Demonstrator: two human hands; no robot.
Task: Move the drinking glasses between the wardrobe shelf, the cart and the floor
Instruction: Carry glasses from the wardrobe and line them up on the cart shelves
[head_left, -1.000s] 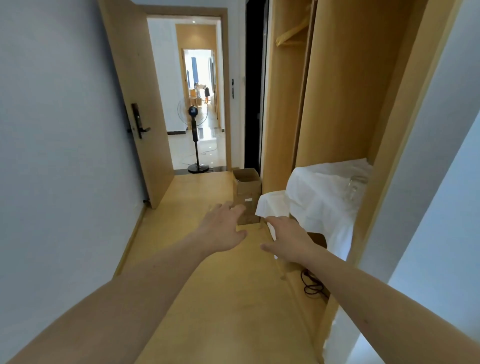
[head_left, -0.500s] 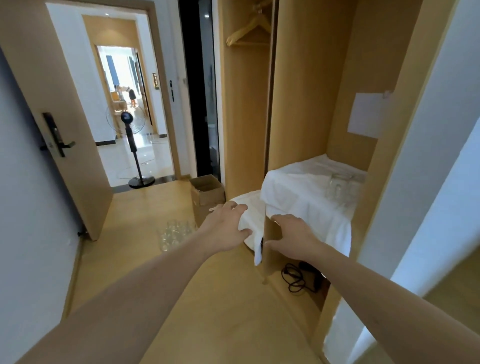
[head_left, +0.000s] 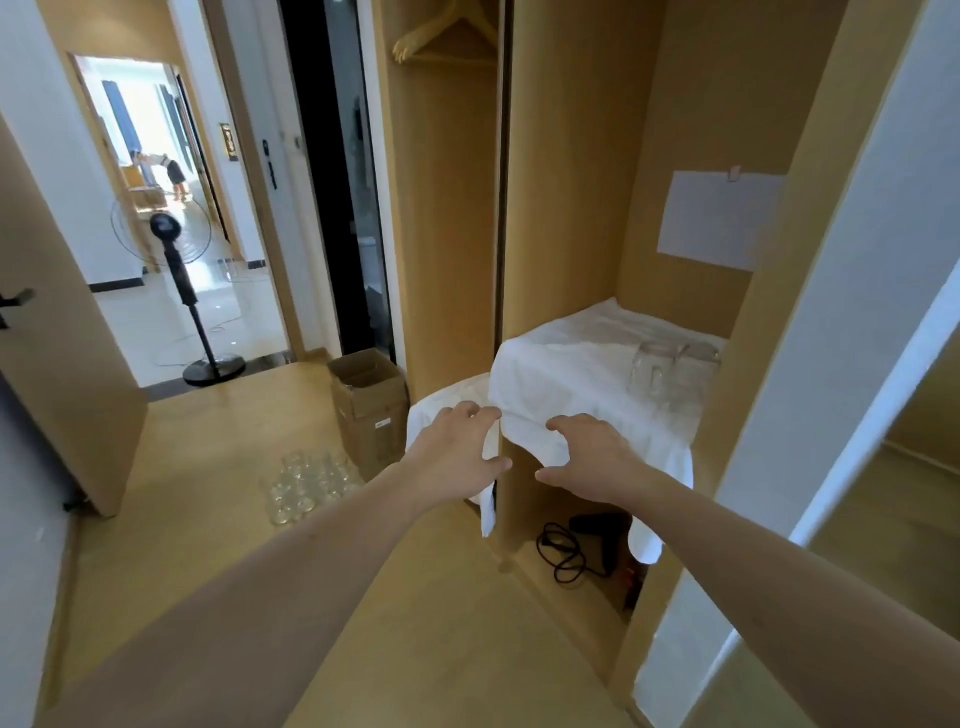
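Both my hands, left (head_left: 457, 457) and right (head_left: 592, 462), reach empty, fingers spread. The glasses (head_left: 670, 371) near the shelf's (head_left: 550, 364) back-right corner look fragile, slippery; I'd grasp their sides.

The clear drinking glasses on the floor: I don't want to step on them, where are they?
In the head view, the cluster of clear drinking glasses stands on the wooden floor left of centre, in front of the open brown cardboard box.

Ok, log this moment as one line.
left hand open, empty | right hand open, empty | both near white cloth | glasses on shelf | glasses on floor
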